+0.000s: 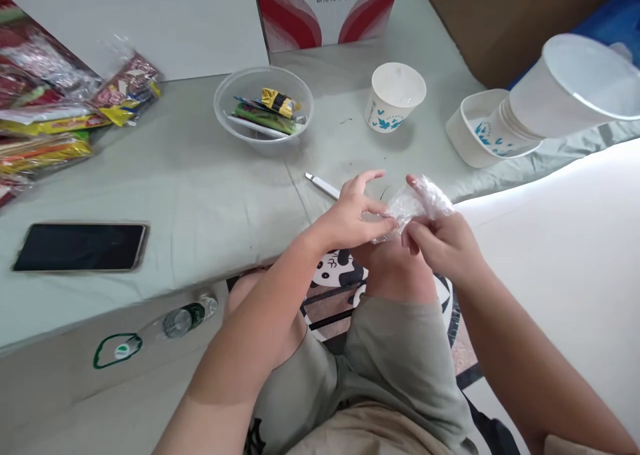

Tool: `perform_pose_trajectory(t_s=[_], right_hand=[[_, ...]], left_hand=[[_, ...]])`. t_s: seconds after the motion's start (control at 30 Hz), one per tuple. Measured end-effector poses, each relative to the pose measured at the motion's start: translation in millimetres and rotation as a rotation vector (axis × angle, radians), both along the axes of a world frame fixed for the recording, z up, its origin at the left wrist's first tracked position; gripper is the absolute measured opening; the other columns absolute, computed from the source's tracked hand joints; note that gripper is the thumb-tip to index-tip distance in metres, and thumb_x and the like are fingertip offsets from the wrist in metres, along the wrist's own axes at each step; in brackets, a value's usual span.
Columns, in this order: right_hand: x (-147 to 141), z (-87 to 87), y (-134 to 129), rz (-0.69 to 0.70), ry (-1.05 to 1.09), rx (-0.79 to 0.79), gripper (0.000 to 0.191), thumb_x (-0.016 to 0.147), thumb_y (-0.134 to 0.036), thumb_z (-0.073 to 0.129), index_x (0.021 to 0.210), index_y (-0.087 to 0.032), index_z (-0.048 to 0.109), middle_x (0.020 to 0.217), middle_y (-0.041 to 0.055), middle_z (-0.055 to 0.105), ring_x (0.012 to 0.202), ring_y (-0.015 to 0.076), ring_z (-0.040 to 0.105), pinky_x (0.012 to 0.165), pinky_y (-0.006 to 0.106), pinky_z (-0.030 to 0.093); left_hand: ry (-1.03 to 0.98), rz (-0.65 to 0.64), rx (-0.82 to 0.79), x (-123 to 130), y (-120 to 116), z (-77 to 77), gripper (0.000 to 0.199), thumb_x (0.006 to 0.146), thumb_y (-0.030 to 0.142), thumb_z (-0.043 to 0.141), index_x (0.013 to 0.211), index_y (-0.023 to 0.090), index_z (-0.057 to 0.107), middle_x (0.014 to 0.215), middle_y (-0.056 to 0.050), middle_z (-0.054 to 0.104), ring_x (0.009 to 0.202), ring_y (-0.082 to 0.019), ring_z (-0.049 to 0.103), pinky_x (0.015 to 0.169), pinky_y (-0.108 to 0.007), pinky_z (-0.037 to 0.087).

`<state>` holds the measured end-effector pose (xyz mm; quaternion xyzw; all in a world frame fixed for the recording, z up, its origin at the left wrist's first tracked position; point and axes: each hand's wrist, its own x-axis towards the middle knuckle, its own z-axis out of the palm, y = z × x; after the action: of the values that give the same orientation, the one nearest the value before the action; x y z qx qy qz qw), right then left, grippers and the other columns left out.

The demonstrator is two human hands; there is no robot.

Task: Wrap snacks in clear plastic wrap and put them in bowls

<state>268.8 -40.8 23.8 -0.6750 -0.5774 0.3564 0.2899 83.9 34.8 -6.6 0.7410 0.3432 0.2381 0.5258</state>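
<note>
Between my two hands, over my bare knee at the table's front edge, is a crumpled piece of clear bubble wrap (407, 205). My right hand (443, 241) is closed on its right side, fingers curled in, with part of the wrap standing up above the knuckles. My left hand (360, 211) pinches its left edge between thumb and fingers, while one finger sticks out away from it. Whether anything lies inside the wrap, I cannot tell. A white utility knife (323, 185) lies on the table just beyond my left hand, its rear end hidden by that hand.
Ahead stand a clear plastic bowl (225, 123) with small wrapped packets and a paper cup (393, 105). Stacked cups (540, 105) lean in a white tub (457, 131) at right. A phone (83, 247) and packaged snacks (45, 108) lie left. Behind is a red-white carton (325, 15).
</note>
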Motion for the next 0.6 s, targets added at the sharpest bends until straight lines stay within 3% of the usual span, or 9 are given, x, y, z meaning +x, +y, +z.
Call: perform_pose_trajectory(t_s=[0.1, 0.2, 0.3, 0.4, 0.5, 0.6], right_hand=[[-7, -2.6, 39, 0.023, -0.033, -0.019, 0.032, 0.072, -0.022, 0.052, 0.094, -0.015, 0.075, 0.051, -0.0032, 0.057, 0.053, 0.0136, 0.052, 0.059, 0.029, 0.041], [-16, -19.5, 72, 0.068, 0.145, -0.004, 0.02, 0.07, -0.031, 0.054, 0.072, -0.018, 0.068, 0.06, -0.0007, 0.061, 0.062, 0.0145, 0.054, 0.062, 0.029, 0.04], [-25, -41.4, 88, 0.093, 0.352, -0.062, 0.017, 0.064, -0.033, 0.053, 0.059, -0.019, 0.062, 0.057, 0.0015, 0.061, 0.061, 0.0151, 0.051, 0.062, 0.03, 0.039], [-30, -54.0, 92, 0.089, 0.469, -0.123, 0.017, 0.063, -0.029, 0.051, 0.062, -0.02, 0.066, 0.056, 0.0016, 0.061, 0.059, 0.0155, 0.05, 0.062, 0.031, 0.039], [-31, -53.5, 95, 0.114, 0.483, -0.094, 0.016, 0.065, -0.026, 0.051, 0.056, -0.02, 0.063, 0.061, 0.0021, 0.063, 0.064, 0.0163, 0.055, 0.066, 0.031, 0.042], [-23, -47.0, 95, 0.132, 0.457, -0.132, 0.016, 0.066, -0.025, 0.052, 0.057, -0.02, 0.063, 0.063, 0.0015, 0.065, 0.066, 0.0167, 0.059, 0.066, 0.031, 0.044]], left_hand=[[-0.142, 0.078, -0.024, -6, 11, 3.4, 0.019, 0.088, 0.03, 0.067, 0.074, 0.019, 0.074, 0.173, -0.002, 0.031, 0.158, -0.031, 0.032, 0.132, -0.053, 0.027], [-0.293, 0.106, -0.061, -13, 23, 4.3, 0.028, 0.091, 0.034, 0.061, 0.07, 0.019, 0.072, 0.163, -0.004, 0.049, 0.151, -0.03, 0.045, 0.126, -0.048, 0.037], [-0.4, 0.146, -0.161, -12, 34, 0.2, 0.035, 0.097, 0.042, 0.054, 0.08, 0.02, 0.075, 0.111, -0.008, 0.077, 0.122, -0.026, 0.067, 0.107, -0.041, 0.051], [-0.354, 0.182, -0.302, -6, 46, -5.0, 0.031, 0.096, 0.038, 0.053, 0.106, 0.019, 0.077, 0.066, 0.0, 0.064, 0.07, -0.018, 0.068, 0.076, -0.035, 0.056], [-0.256, 0.202, -0.317, -3, 59, -8.4, 0.035, 0.09, 0.029, 0.056, 0.118, 0.018, 0.074, 0.065, 0.002, 0.063, 0.056, -0.015, 0.061, 0.069, -0.034, 0.055], [-0.168, 0.188, -0.136, -5, 72, -11.5, 0.027, 0.083, 0.029, 0.063, 0.105, 0.019, 0.078, 0.093, -0.004, 0.069, 0.082, -0.018, 0.069, 0.09, -0.037, 0.057]])
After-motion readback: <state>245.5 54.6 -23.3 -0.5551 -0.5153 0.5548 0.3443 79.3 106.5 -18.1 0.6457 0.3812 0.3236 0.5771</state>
